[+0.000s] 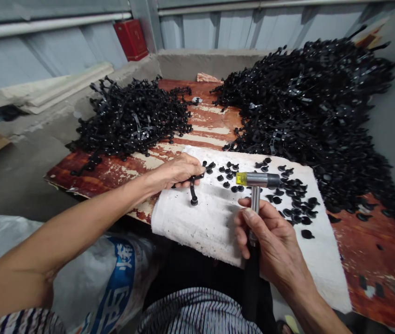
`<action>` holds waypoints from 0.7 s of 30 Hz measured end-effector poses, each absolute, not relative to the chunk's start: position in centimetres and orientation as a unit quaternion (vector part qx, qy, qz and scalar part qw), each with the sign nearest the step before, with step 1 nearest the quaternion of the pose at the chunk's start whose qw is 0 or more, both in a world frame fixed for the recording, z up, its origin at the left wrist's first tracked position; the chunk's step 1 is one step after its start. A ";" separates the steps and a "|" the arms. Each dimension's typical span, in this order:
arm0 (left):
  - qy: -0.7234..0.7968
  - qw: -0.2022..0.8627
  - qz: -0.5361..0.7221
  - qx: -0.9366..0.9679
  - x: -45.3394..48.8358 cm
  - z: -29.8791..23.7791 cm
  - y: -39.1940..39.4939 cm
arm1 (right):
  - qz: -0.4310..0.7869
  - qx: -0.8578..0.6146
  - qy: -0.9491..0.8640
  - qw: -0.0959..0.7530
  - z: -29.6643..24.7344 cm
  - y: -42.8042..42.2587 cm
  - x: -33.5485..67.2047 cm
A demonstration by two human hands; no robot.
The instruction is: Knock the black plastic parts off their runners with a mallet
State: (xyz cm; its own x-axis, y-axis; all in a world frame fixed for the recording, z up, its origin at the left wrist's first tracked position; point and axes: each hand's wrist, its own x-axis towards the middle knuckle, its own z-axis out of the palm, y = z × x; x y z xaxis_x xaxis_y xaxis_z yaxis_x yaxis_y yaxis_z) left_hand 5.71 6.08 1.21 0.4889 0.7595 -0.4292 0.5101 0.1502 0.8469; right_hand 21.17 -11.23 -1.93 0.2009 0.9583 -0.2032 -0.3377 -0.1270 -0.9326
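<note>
My right hand is wrapped round the upright handle of a mallet, whose metal head has a yellow face on the left and a black face on the right. Over the white cloth, my left hand is closed on a black branched plastic part; one arm of it hangs down with a round end. Some of that part is hidden by my fingers. Small black round plugs with stems lie scattered on the cloth between my hands. More plugs are gathered right of the mallet.
A heap of black branched parts sits on the worn red board at the left. The larger black pile rises at the right. Behind stands a red box by the metal wall. A printed white sack is low on the left.
</note>
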 end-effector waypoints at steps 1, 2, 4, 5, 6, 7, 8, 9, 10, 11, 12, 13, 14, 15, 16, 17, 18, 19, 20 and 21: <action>0.503 0.571 0.104 0.641 5.8 1.3 6.1 | 0.552 -0.510 -0.314 0.580 -1.7 -11.3 21.2; 0.512 0.568 0.098 0.637 5.9 1.4 6.2 | 0.548 -0.518 -0.323 0.572 -1.4 -11.5 21.2; 0.521 0.564 0.087 0.635 6.1 1.6 6.3 | 0.527 -0.549 -0.360 0.540 -0.8 -11.7 21.5; 0.522 0.561 0.082 0.637 6.2 1.8 6.3 | 0.504 -0.571 -0.391 0.517 -0.6 -11.7 21.8; 0.524 0.555 0.079 0.642 6.2 1.9 6.3 | 0.470 -0.594 -0.427 0.494 -0.4 -11.6 22.0; 0.526 0.549 0.077 0.646 6.3 2.0 6.3 | 0.427 -0.612 -0.469 0.472 -0.4 -11.4 22.4; 0.528 0.544 0.075 0.648 6.4 2.1 6.3 | 0.382 -0.622 -0.513 0.452 -0.3 -11.0 22.7; 0.530 0.541 0.073 0.649 6.4 2.1 6.3 | 0.336 -0.622 -0.556 0.436 -0.3 -10.5 23.0; 0.530 0.540 0.071 0.650 6.5 2.1 6.3 | 0.293 -0.616 -0.595 0.425 -0.3 -9.8 23.3; 0.528 0.539 0.070 0.652 6.5 2.1 6.3 | 0.257 -0.604 -0.630 0.415 -0.2 -9.2 23.6; 0.526 0.539 0.071 0.654 6.4 2.1 6.3 | 0.226 -0.592 -0.659 0.406 -0.1 -8.5 23.8; 0.523 0.541 0.072 0.655 6.4 2.0 6.3 | 0.203 -0.582 -0.681 0.395 0.1 -7.9 24.0; 0.522 0.543 0.075 0.653 6.3 2.0 6.3 | 0.182 -0.577 -0.696 0.387 0.3 -7.4 24.1; 0.522 0.546 0.077 0.651 6.2 2.0 6.4 | 0.166 -0.576 -0.705 0.379 0.6 -7.0 24.1; 0.522 0.550 0.079 0.647 6.2 2.0 6.4 | 0.153 -0.578 -0.710 0.372 0.8 -6.7 24.0; 0.522 0.552 0.079 0.645 6.1 2.0 6.4 | 0.142 -0.581 -0.713 0.365 1.0 -6.5 23.9; 0.523 0.552 0.078 0.645 6.1 2.1 6.4 | 0.133 -0.584 -0.714 0.362 1.0 -6.4 23.8; 0.524 0.548 0.075 0.647 6.1 2.1 6.4 | 0.128 -0.587 -0.713 0.361 0.9 -6.2 23.7; 0.526 0.544 0.072 0.650 6.1 2.2 6.4 | 0.126 -0.589 -0.712 0.361 0.7 -6.1 23.6; 0.526 0.541 0.068 0.653 6.1 2.2 6.4 | 0.127 -0.591 -0.710 0.360 0.4 -5.9 23.5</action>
State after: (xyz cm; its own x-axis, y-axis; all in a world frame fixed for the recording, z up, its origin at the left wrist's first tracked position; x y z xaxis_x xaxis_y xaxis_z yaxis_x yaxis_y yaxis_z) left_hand 6.10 6.44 2.20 0.4368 0.7609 -0.4798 0.6133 0.1384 0.7777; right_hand 23.51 -5.89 0.41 -0.0419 0.9313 0.3617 0.7478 0.2693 -0.6068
